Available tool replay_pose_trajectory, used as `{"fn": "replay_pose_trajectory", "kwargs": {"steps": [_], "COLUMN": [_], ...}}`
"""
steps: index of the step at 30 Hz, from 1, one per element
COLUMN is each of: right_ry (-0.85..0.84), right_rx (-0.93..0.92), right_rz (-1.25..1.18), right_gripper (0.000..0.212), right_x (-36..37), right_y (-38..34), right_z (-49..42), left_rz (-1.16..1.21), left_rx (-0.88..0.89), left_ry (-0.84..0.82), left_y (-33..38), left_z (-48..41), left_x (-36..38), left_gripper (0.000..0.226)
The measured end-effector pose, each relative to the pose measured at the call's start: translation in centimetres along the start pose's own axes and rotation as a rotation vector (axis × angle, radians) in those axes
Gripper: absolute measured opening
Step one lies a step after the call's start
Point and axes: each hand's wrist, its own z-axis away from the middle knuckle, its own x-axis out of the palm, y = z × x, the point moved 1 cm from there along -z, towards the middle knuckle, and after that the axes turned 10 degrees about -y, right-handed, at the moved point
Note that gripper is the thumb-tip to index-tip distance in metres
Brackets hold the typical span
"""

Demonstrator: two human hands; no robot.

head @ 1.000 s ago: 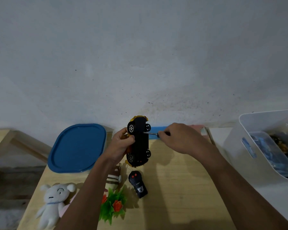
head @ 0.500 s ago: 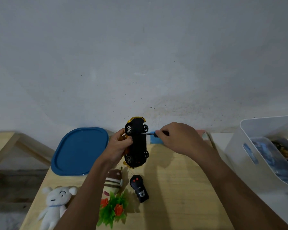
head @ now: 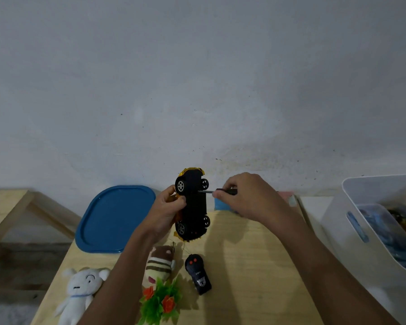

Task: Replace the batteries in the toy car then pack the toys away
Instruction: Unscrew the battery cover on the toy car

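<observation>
My left hand [head: 165,213] grips a yellow toy car [head: 193,207] held above the table, its black underside turned toward my right side and its wheels showing. My right hand [head: 246,195] pinches a small black-handled screwdriver [head: 217,191] whose metal tip touches the underside near the upper wheels. A black remote control [head: 197,273] with two red buttons lies on the wooden table [head: 251,266] below the car. A white storage bin [head: 370,233] at the right holds several toys.
A blue lid [head: 115,219] lies at the table's back left. A white plush bear [head: 80,292], a striped brown plush [head: 161,263] and a green plastic plant with orange flowers [head: 161,301] sit near the front left. A blue and pink object [head: 220,204] lies behind my right hand.
Both hands, the car and the screwdriver kept their hold. The view tilted slightly, so the scene sits a little lower in frame.
</observation>
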Motion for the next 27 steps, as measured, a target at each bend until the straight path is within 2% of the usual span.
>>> {"fn": "replay_pose_trajectory", "kwargs": {"steps": [2, 4, 5, 7, 9, 12, 15, 16, 19, 22, 23, 27], "right_ry": [-0.019, -0.037, -0.039, -0.037, -0.006, 0.049, 0.029, 0.002, -0.009, 0.030, 0.043, 0.073], "right_rx": [-0.034, -0.022, 0.005, 0.068, 0.094, 0.019, -0.087, -0.103, -0.027, 0.078, 0.082, -0.021], "right_rz": [-0.113, -0.152, -0.143, -0.044, 0.063, 0.110, -0.028, -0.072, -0.095, 0.102, 0.145, 0.092], "right_gripper": [0.018, 0.017, 0.023, 0.054, 0.063, 0.050, 0.018, 0.016, 0.027, 0.066, 0.068, 0.036], "right_x": [-0.25, -0.32, -0.40, -0.35, -0.32, -0.47, -0.95, -1.01, -0.88, -0.64, -0.66, -0.99], "right_y": [0.00, 0.14, 0.15, 0.10, 0.14, 0.39, 0.34, 0.32, 0.54, 0.20, 0.02, 0.06], "right_z": [0.05, 0.01, -0.01, -0.25, -0.60, -0.88, -0.54, -0.48, -0.62, -0.81, -0.81, -0.39], "left_rz": [0.007, 0.015, 0.017, 0.023, 0.029, 0.034, 0.024, 0.024, 0.030, 0.024, 0.023, 0.009], "left_rx": [0.001, 0.004, 0.006, 0.008, 0.008, 0.011, 0.014, 0.014, 0.013, 0.016, 0.019, 0.025], "left_ry": [-0.003, -0.010, -0.012, -0.014, -0.014, -0.008, -0.005, -0.006, -0.005, -0.011, -0.009, 0.001], "left_y": [0.08, 0.16, 0.19, 0.28, 0.32, 0.39, 0.45, 0.47, 0.45, 0.54, 0.57, 0.83], "left_z": [0.11, 0.15, 0.13, 0.10, 0.08, 0.04, 0.10, 0.14, 0.30, 0.38, 0.38, 0.41], "left_x": [-0.05, 0.10, 0.21, 0.42, 0.54, 0.53, 0.48, 0.52, 0.56, 0.58, 0.59, 0.63], "left_gripper": [0.059, 0.061, 0.061, 0.061, 0.062, 0.061, 0.061, 0.061, 0.061, 0.059, 0.059, 0.062]}}
